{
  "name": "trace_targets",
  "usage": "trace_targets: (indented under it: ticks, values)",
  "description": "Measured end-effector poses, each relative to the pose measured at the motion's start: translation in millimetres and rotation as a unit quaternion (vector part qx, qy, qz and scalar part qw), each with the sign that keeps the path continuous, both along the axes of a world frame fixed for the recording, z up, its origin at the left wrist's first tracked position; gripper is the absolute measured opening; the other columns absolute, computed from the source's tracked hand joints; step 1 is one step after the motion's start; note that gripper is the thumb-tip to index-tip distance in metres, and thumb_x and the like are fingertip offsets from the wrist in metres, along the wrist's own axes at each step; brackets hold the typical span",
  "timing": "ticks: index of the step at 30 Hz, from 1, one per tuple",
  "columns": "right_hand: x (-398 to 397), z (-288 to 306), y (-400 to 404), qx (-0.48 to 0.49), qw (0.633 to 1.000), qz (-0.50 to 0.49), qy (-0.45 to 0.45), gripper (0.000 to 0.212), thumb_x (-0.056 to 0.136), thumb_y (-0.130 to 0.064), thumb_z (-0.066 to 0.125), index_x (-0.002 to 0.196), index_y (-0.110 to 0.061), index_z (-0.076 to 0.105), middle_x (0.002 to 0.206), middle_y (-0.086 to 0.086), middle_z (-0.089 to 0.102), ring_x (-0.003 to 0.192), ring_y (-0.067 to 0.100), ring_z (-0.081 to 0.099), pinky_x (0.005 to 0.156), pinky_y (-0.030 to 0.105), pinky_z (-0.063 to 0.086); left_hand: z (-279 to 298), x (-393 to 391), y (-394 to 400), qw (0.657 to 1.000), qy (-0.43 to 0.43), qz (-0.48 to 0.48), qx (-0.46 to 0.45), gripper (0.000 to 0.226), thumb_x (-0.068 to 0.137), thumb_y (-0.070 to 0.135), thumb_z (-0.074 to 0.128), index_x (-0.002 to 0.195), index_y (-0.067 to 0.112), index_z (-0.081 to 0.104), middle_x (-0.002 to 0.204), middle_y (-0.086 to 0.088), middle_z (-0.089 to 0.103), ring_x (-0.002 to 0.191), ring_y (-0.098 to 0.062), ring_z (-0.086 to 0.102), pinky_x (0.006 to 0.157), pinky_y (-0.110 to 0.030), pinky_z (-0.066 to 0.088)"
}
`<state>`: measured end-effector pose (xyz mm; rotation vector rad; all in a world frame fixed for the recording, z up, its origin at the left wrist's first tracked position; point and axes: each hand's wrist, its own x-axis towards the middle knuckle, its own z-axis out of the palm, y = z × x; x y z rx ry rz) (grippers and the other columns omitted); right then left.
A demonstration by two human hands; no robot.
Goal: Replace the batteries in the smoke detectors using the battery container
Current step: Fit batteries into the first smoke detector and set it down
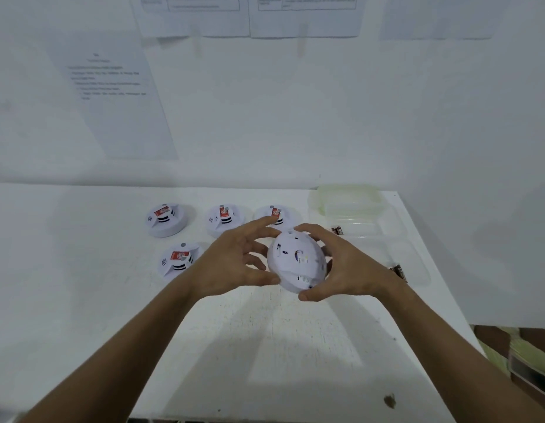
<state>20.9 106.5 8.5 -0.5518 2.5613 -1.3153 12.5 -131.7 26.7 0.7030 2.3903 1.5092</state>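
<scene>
Now both hands hold 1 white smoke detector (pixel 297 262) above the white table (pixel 265 346), near the middle of the view, with its back side turned to the camera. The right hand (pixel 341 270) grips it from the 3 o'clock side: the fingers curl over its top edge and the thumb presses under its lower edge. The left hand (pixel 234 264) is at the 9 o'clock side with the fingers spread and mostly straight; the thumb touches the lower left rim of the detector, and the other fingers seem only to reach toward it.

4 more smoke detectors lie on the table, each with a red label. 3 are in a row at 11 to 12 o'clock from the hands: the far-left detector (pixel 166 219), the middle detector (pixel 224 219) and the third detector (pixel 272 215), partly hidden behind the left fingers. The fourth detector (pixel 178 261) lies at 9 o'clock.

A clear battery container (pixel 350 206) stands at 1 o'clock near the back edge of the table. A dark battery (pixel 338 231) lies just beside it, and another battery (pixel 399 271) lies at 3 o'clock, behind the right wrist.
</scene>
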Motion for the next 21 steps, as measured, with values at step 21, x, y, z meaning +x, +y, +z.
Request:
trace_targets:
  ticks: [21]
  values:
    - [1.9,0.2,-7.5,-0.184,0.981,0.011,-0.063,0.089,0.062,0.012,0.083,0.132,-0.026,0.043,0.121,-0.020,0.060,0.115,0.006,0.059,0.084,0.023,0.054,-1.6,6.1,3.3,1.000,-0.020,-0.003,0.007,0.089,0.062,0.018,0.090,0.137,0.036,0.046,0.125,0.020,0.059,0.095,-0.011,0.066,0.077,-0.026,0.058]
